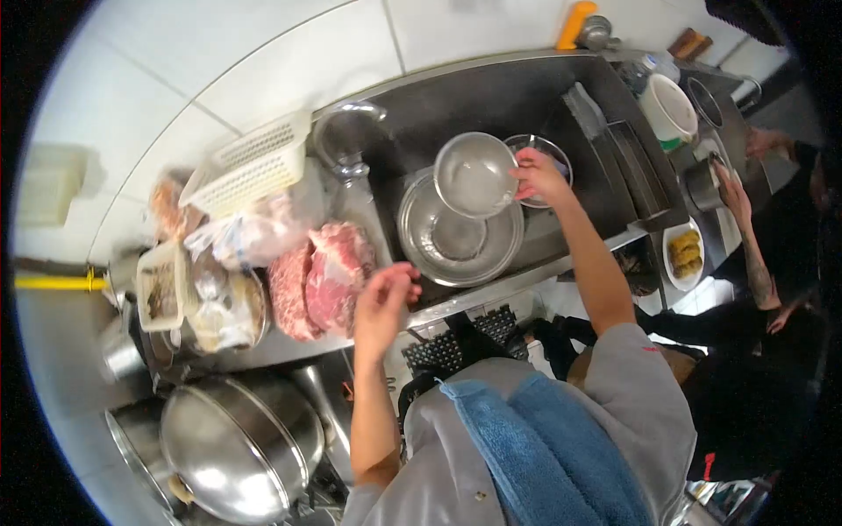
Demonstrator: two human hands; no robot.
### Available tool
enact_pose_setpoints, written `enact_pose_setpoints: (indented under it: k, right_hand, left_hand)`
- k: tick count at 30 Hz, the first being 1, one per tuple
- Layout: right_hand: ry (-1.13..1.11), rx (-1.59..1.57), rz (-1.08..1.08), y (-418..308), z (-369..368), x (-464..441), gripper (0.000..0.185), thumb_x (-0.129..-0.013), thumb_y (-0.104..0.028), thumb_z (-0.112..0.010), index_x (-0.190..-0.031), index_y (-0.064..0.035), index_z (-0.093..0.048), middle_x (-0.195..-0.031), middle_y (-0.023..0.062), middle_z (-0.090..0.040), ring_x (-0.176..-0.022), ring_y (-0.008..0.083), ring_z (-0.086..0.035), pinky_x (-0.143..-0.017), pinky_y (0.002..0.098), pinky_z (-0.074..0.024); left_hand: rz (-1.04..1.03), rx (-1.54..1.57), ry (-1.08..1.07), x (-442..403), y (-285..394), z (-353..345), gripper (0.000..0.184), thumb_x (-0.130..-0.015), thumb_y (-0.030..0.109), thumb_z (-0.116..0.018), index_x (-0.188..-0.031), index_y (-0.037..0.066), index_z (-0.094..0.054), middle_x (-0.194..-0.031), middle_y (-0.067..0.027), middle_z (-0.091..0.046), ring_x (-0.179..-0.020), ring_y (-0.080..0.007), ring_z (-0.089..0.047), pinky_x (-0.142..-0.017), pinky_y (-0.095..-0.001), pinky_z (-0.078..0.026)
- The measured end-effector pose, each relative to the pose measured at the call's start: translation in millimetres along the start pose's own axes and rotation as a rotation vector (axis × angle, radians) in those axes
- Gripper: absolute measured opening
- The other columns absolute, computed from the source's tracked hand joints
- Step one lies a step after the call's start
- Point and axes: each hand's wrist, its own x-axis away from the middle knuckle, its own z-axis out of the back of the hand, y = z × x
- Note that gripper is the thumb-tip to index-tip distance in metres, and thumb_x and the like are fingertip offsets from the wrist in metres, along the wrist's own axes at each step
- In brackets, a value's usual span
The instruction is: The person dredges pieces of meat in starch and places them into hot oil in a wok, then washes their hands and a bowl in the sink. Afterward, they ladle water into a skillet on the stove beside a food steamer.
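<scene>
My right hand (539, 178) grips the rim of a small metal bowl (474, 162), tilted above the sink (456, 96). Beneath it, a larger, shallow metal bowl (460, 273) sits in the sink. Another round container (563, 158) is partly hidden behind my right hand. My left hand (386, 302) hovers near the sink's front edge with nothing visible in it, its fingers loosely bent and apart. Just beside it lie large pieces of raw meat (338, 272) on the counter.
Left of the faucet (351, 162) are a white plastic basket (250, 167), plastic bags (263, 228) and a small tub (164, 285). Large metal pots (241, 447) stand at lower left. At right, a co-worker's hand (735, 193) is by a metal pot (703, 184), near a plate of food (684, 254).
</scene>
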Motion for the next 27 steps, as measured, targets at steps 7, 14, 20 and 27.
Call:
enact_pose_setpoints:
  k: [7,14,20,27]
  right_hand:
    - [0.426,0.467,0.520,35,103,75,0.016,-0.070,0.006,-0.056,-0.078,-0.0031,-0.045,-0.086,0.0090,-0.063,-0.069,0.0154,-0.061,-0.057,0.0259,-0.0489]
    - [0.950,0.624,0.882,30,70,88,0.017,-0.065,0.012,-0.052,-0.069,-0.0015,-0.044,-0.101,0.0126,-0.064,-0.075,0.0224,-0.059,-0.064,0.0278,-0.0450]
    - [0.618,0.467,1.077,-10,-39,-11,0.016,-0.064,0.010,-0.056,-0.068,-0.0026,-0.048,-0.101,0.0117,-0.061,-0.082,0.0275,-0.062,-0.067,0.0347,-0.0488]
    - [0.144,0.884,0.537,8,-149,-93,0.015,-0.075,-0.005,-0.058,-0.088,-0.0090,-0.062,-0.095,0.0170,-0.061,-0.085,0.0377,-0.061,-0.070,0.0439,-0.0489]
  left_hand:
    - [-0.019,0.217,0.079,-144,15,-12,0.025,-0.092,0.016,-0.054,-0.112,0.001,-0.055,-0.105,-0.0108,-0.062,-0.089,-0.0173,-0.062,-0.080,-0.0288,-0.051]
    - [-0.069,0.198,-0.011,-210,40,-23,0.019,-0.090,0.009,-0.055,-0.107,-0.001,-0.055,-0.099,-0.0107,-0.064,-0.086,-0.0168,-0.063,-0.080,-0.0275,-0.052]
    - [-0.082,-0.085,-0.017,-211,77,-31,0.022,-0.090,0.018,-0.059,-0.101,-0.001,-0.060,-0.086,-0.0071,-0.066,-0.073,-0.0124,-0.062,-0.068,-0.0243,-0.050]
    - [-0.141,-0.084,-0.013,-204,76,-14,0.018,-0.089,0.011,-0.059,-0.101,-0.002,-0.061,-0.088,-0.0076,-0.067,-0.077,-0.0129,-0.063,-0.070,-0.0249,-0.052]
